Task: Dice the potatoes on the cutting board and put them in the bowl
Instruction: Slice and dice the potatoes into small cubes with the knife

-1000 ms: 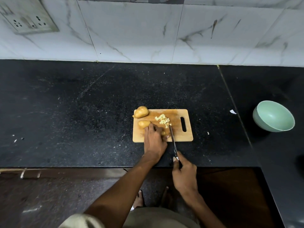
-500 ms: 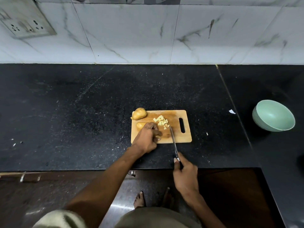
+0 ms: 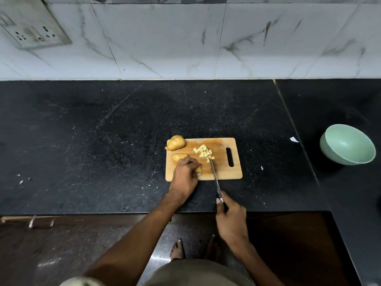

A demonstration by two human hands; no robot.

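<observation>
- Nearest the camera: bare feet [image 3: 178, 249] on the dark floor, below the counter's front edge.
- right hand [image 3: 231, 220] sits just off the counter edge, fingers wrapped round the handle of the knife [image 3: 214, 176]. Blade runs up and slightly left onto the cutting board [image 3: 223, 172], tip at the near edge of the diced pile.
- left hand [image 3: 185, 174] is over the board's near-left corner, fingers curled down onto a potato piece [image 3: 199, 169]; only a sliver of it shows past the fingertips.
- Just beyond the left hand: a second potato piece [image 3: 179, 156], skin side up, touching or nearly touching the knuckles, can't tell which.
- Board far-left corner: whole potato [image 3: 175, 142], overhanging the edge a bit.
- diced potato [image 3: 203, 153] is a small loose heap of cubes mid-board, left of the handle slot.
- Board lies flat on the black counter [image 3: 103, 151], long side parallel to the front edge.
- bowl [image 3: 348, 144]: pale green, tilted toward the camera, far right on the counter, well apart from the board. No potato visible in it.
- Small white scrap [image 3: 293, 139] between board and bowl.
- Far back: marble-look wall tiles [image 3: 165, 38], socket plate [image 3: 33, 27] top left.
</observation>
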